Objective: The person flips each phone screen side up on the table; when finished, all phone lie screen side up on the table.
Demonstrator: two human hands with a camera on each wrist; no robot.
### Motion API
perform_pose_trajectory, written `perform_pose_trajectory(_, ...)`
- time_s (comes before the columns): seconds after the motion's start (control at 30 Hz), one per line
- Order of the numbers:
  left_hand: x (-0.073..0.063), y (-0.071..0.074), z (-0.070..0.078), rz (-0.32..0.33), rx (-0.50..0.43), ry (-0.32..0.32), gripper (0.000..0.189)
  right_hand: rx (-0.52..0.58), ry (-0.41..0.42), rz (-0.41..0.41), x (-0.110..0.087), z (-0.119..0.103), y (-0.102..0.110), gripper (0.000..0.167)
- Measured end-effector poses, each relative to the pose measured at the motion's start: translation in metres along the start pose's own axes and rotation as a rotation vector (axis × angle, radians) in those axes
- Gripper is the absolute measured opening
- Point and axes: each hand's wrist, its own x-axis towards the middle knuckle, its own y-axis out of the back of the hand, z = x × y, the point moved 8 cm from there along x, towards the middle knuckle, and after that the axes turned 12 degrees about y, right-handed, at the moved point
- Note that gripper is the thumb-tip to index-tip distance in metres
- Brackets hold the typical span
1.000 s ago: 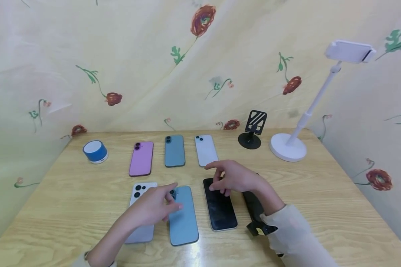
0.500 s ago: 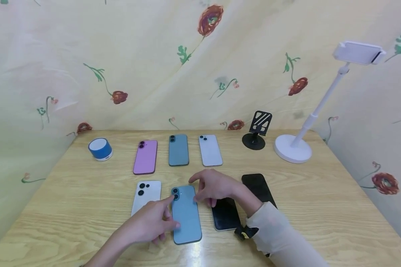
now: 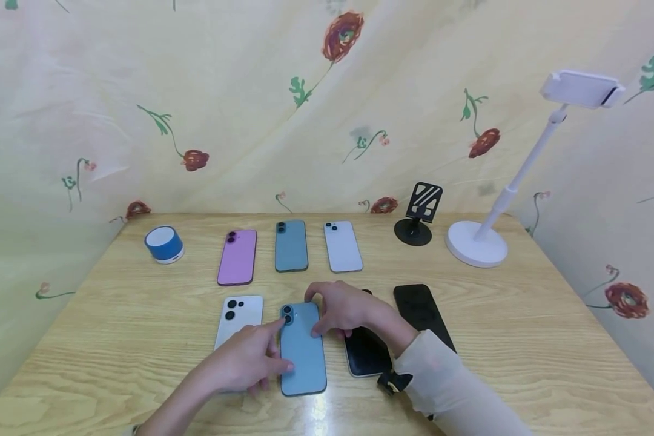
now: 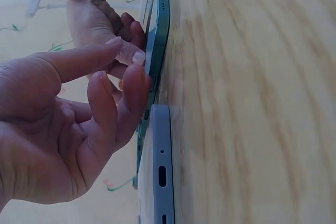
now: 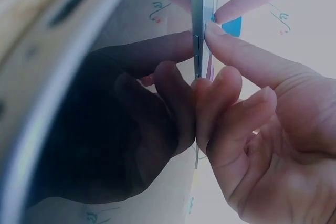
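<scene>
A light blue phone [image 3: 303, 357] lies back up in the front row. My left hand [image 3: 245, 357] is at its left side, forefinger tip at the camera lenses. In the left wrist view the left thumb [image 4: 84, 61] shows off the phone's back, other fingertips right at its edge. My right hand [image 3: 343, 307] pinches the phone's upper right corner, forefinger over the top edge, thumb on the back. In the right wrist view its other fingers [image 5: 226, 98] are curled just over a black-screened phone [image 3: 367, 354]. The left hand partly covers a white phone [image 3: 244, 318].
Behind lie a pink phone [image 3: 237, 257], a darker blue phone [image 3: 291, 245] and a pale phone [image 3: 343, 245]. A black phone [image 3: 422, 309] lies right. Farther back stand a black phone stand [image 3: 416, 215], a white tall stand [image 3: 476, 242] and a blue-white cylinder [image 3: 164, 244].
The right hand has moved left from over the black-screened phone to the light blue phone. The left hand has shifted slightly down. The light blue phone has shifted a little within the last half second.
</scene>
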Motion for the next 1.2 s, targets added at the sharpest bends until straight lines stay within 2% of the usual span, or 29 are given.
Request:
perform_pose_trajectory(0.4, 0.003, -0.007, 0.001, 0.031, 0.111, 0.001, 0.121, -0.035, -0.067, 0.078, -0.004, 0.008, 0.004, 0.055)
perform_pose_trajectory(0.63, 0.003, -0.009, 0.001, 0.062, 0.108, 0.002, 0.120, -0.010, -0.025, 0.125, -0.005, 0.006, 0.008, 0.044)
perform_pose_trajectory(0.87, 0.002, -0.011, 0.002, 0.053, 0.108, 0.000, 0.125, 0.013, -0.033, 0.170, -0.009, 0.007, 0.012, 0.030)
perform_pose_trajectory(1.2, 0.002, -0.013, 0.005, 0.053, 0.123, -0.008, 0.125, 0.061, -0.042, 0.165, -0.009, 0.009, 0.008, 0.028)
